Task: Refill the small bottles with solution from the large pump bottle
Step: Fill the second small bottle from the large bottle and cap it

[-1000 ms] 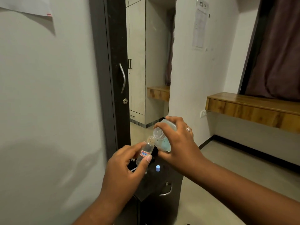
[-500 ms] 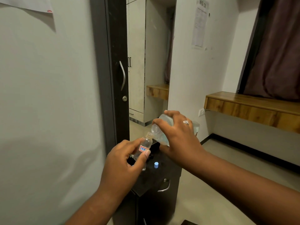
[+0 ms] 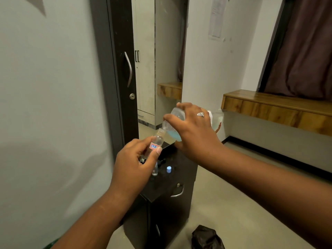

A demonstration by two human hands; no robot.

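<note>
My left hand (image 3: 136,164) holds a small clear bottle (image 3: 156,141) with a red and blue label, tilted, its open mouth pointing up and right. My right hand (image 3: 194,130) grips the large clear bottle (image 3: 173,123), tipped on its side with its open neck touching the small bottle's mouth. Blue solution pools in the large bottle's lower side. No pump head is visible on it. A small blue cap (image 3: 168,169) stands on the black cabinet top (image 3: 172,178) below my hands. Another small clear bottle (image 3: 155,170) stands partly hidden behind my left thumb.
The black drawer cabinet stands against a dark door frame (image 3: 115,78) with a curved handle. A grey wall fills the left. A wooden shelf (image 3: 276,106) runs along the right wall. A dark crumpled bag (image 3: 206,238) lies on the floor by the cabinet.
Both hands with their bottles have shifted slightly up and right in view. The large bottle is tipped further, its neck still meeting the small bottle's mouth.
</note>
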